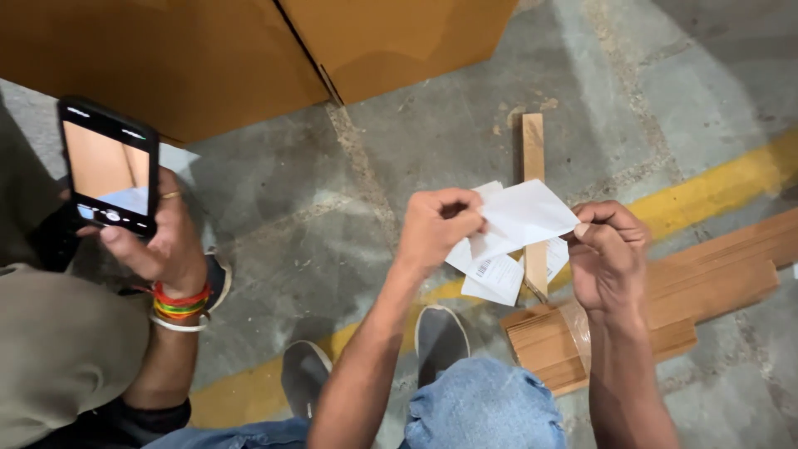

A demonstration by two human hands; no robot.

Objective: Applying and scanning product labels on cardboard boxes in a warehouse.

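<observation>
paper sheet (524,218) held taut in the air between left hand (432,229) and right hand (607,254), each pinching one edge, above the floor (399,150). labels (497,278) hang behind it; wooden strips (665,308) lie below.

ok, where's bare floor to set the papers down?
Free: grey concrete floor between the cardboard boxes, the yellow floor line and the co-worker's hand with phone; also far right beyond the line. Crowded: under the left hand and right hand, where papers, wood strip, wrapped wooden slats and shoes sit.
</observation>
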